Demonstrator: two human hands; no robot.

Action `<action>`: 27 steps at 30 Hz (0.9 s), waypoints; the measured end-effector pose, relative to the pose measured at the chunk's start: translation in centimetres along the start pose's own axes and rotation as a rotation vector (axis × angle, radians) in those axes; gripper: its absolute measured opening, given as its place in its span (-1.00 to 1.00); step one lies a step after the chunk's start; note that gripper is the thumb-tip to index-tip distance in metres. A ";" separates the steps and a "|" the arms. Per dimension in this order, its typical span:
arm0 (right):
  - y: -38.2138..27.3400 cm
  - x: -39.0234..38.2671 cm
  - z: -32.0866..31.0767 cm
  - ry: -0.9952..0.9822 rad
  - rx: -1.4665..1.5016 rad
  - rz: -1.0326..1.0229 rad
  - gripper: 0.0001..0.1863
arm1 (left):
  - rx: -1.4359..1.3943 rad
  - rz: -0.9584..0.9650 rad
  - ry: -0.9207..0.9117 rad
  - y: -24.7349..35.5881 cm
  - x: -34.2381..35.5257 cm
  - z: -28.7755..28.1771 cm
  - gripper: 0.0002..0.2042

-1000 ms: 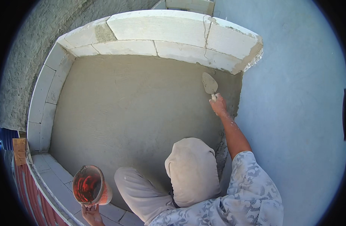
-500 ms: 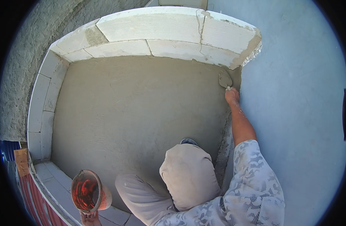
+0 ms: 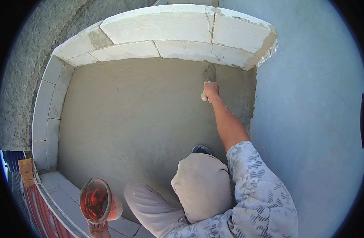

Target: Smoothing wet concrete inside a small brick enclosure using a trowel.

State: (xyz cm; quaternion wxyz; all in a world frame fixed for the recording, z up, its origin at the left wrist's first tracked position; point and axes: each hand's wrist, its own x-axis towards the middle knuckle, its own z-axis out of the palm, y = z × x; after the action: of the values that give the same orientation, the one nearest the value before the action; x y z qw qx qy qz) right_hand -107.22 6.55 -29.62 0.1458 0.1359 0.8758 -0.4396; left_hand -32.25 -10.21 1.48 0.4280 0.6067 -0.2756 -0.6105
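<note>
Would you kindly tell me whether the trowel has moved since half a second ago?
Yes, the trowel in the right hand has moved left, away from the right-hand end of the far white wall.

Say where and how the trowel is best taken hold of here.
By its pale handle, probably from the person's own side: the handle slants back toward the body, while the trowel's grey blade points away, toward the white block wall. The right grip is wrapped around the handle.
</note>
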 end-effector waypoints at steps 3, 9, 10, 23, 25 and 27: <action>1.3 1.8 -0.8 -0.251 0.047 0.009 -0.53 | -0.029 -0.011 -0.033 -0.5 0.4 0.2 -0.51; -2.1 -1.2 -5.1 -0.158 -0.606 -0.406 -0.63 | -0.027 -0.036 -0.091 -0.1 1.3 -3.2 -0.54; -2.3 -0.1 -6.0 -0.156 -0.655 -0.422 -0.64 | -0.041 -0.043 -0.073 -0.2 1.5 -3.5 -0.55; 2.7 2.7 -15.5 -0.017 -0.663 -0.203 -0.59 | 0.016 -0.051 0.041 -0.7 3.2 -6.2 -0.66; 3.4 2.0 -15.2 -0.005 -0.628 -0.187 -0.59 | 0.014 -0.046 0.064 -0.7 2.7 -5.4 -0.66; 4.5 1.6 -14.4 0.009 -0.590 -0.172 -0.59 | 0.010 -0.038 0.083 -0.6 2.6 -5.1 -0.66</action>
State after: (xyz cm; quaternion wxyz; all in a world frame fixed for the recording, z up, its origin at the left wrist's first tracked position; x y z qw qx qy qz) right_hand -109.02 20.95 -25.26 0.1372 0.0150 0.9746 -0.1766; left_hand -27.09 -11.24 -0.89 0.4243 0.6388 -0.2490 -0.5916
